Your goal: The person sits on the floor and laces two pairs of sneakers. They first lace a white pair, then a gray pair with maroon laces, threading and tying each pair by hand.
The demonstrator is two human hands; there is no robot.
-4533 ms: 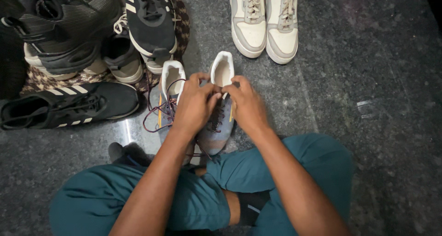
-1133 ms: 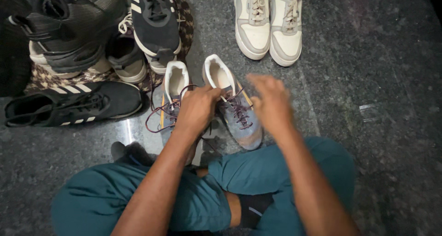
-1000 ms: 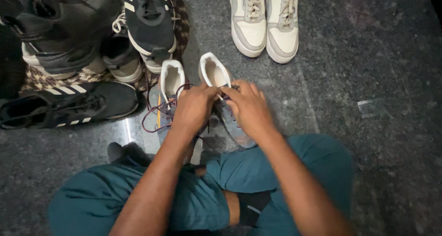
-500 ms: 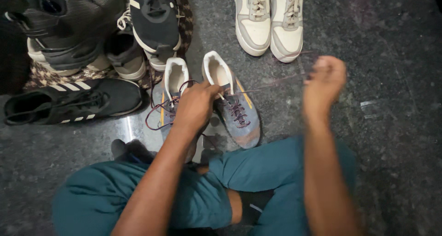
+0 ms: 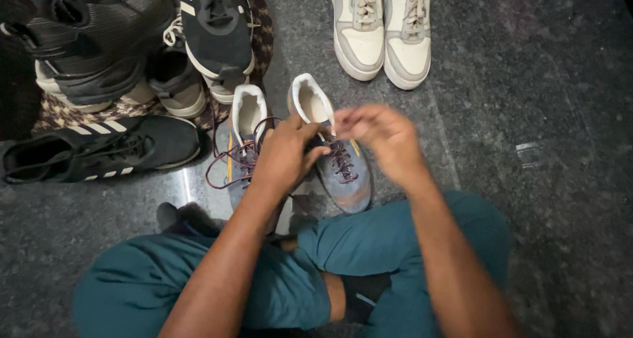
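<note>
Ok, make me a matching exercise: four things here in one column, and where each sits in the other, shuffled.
1. pair of cream lace-up sneakers
2. grey-blue suede sneaker with purple laces
3. black low sneaker with white stripes
4. left hand

A. far left, lying on its side
B. top of the view, side by side
C. between the two hands
D. on the grey-blue sneakers' laces

Pairs: 1-B, 2-C, 3-A, 4-D

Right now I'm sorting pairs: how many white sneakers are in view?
2: the left white sneaker and the right white sneaker stand side by side at top centre on the floor. Others may lie out of frame.
</note>
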